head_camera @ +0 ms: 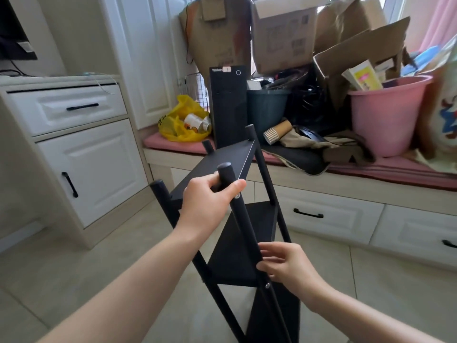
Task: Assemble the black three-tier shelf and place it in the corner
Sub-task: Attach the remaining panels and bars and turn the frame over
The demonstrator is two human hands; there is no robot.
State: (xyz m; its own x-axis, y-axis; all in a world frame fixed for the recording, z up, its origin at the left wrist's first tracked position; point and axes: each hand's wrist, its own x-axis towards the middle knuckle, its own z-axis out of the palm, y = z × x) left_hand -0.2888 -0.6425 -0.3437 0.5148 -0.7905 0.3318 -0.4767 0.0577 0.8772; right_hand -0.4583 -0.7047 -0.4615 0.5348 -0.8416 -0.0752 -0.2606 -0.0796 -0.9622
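The black three-tier shelf [230, 159] stands assembled in the middle of the view, tilted away from me, with round black posts at its corners. My left hand [207, 201] grips the near post just below its rounded top, at the level of the top board. My right hand [286, 263] holds the same post lower down, beside the middle board, fingers curled round it. The lowest board runs out of view at the bottom edge.
A window bench with a pink cushion [371, 169] carries cardboard boxes [284, 38], a pink bucket [385, 115], a black computer tower [228, 107], paper cups and a yellow bag [178, 122]. White cabinets [81, 157] stand left. Tiled floor [86, 256] lies below.
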